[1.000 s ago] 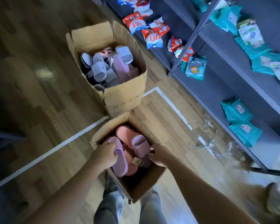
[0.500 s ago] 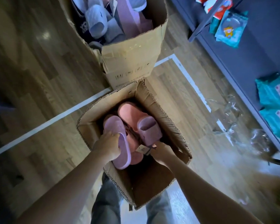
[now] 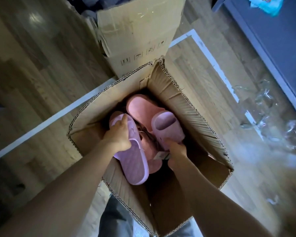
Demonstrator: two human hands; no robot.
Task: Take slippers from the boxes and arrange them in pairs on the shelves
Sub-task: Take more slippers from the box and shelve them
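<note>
Head view: left hand [image 3: 118, 136] grips textured lilac slipper [image 3: 135, 165] in corrugated box [image 3: 186, 106].

The near box [image 3: 186, 106] is plain brown cardboard, its cut edges showing a corrugated ripple. Along its left wall the sole-up slipper [image 3: 135, 161] is pale lilac with a faint all-over relief pattern. Toward the far corner the pink slipper [image 3: 140, 108] is a soft salmon pink, and by the right wall the strapped slipper [image 3: 167, 127] is lilac. The tag [image 3: 161, 155] is white with dark print. The far box [image 3: 135, 31] is brown with small dark printed symbols. The floor [image 3: 41, 74] is grey-brown wood grain crossed by a white tape line [image 3: 41, 124]. The shelf [image 3: 272, 40] is dark blue-grey, and the packet [image 3: 263, 4] on it is teal.
</note>
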